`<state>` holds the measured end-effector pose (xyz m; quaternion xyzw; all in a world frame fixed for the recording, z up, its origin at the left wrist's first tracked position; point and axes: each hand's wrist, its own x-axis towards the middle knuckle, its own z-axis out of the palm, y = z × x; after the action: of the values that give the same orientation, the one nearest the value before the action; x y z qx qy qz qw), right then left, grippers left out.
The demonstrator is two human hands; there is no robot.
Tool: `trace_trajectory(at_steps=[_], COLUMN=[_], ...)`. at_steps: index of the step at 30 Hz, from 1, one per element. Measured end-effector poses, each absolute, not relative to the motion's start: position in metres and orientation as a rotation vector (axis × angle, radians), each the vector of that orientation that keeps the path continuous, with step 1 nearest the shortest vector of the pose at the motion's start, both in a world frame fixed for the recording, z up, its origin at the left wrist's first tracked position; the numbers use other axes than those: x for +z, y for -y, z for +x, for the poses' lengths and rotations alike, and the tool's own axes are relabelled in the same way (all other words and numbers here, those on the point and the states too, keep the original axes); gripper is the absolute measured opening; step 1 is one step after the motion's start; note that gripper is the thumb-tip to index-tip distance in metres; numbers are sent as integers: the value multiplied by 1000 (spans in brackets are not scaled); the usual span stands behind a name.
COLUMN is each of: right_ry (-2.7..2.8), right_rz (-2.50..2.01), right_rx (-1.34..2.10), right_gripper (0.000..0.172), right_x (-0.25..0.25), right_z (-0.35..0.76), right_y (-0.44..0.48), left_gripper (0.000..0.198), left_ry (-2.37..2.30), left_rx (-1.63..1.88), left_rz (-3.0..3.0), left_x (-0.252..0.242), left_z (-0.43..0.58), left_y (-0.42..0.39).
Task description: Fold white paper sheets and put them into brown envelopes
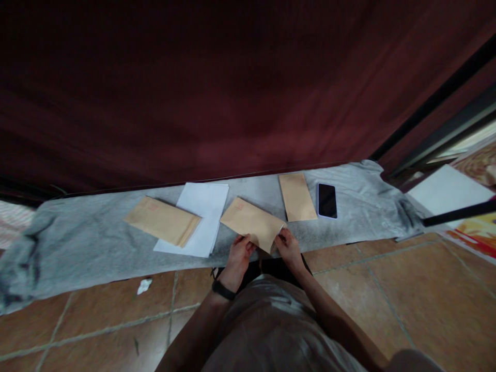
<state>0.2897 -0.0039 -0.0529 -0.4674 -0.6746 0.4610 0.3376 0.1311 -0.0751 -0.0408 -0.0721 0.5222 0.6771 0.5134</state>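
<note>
A tan envelope (253,222) lies at a slant on the grey cloth (89,243), in front of me. My left hand (239,258) pinches its near edge, with a dark band on the wrist. My right hand (287,246) grips the envelope's right end, at the opening, fingers curled on it. Left of it a stack of tan envelopes (163,220) partly overlaps a pile of white paper sheets (199,222). Another tan envelope (297,196) lies upright to the right, beside a dark phone (327,200).
The cloth runs along the base of a dark red curtain (232,88). A brown tiled floor (387,294) is under me, with a small white scrap (144,285) on it. A white board (449,188) lies at the far right.
</note>
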Motion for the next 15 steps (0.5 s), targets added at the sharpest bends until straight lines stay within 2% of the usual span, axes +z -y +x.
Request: trace_trajectory(at_steps=[15], right_ry=[1803], right_rz=[-1271], right_rx=[1229], right_gripper=[24], right_x=[-58], right_z=[290], right_y=[4], left_gripper=[26], left_ry=[-1360], left_rx=[1611], left_rz=[-131], left_x=[-40], left_z=[130], left_y=[72])
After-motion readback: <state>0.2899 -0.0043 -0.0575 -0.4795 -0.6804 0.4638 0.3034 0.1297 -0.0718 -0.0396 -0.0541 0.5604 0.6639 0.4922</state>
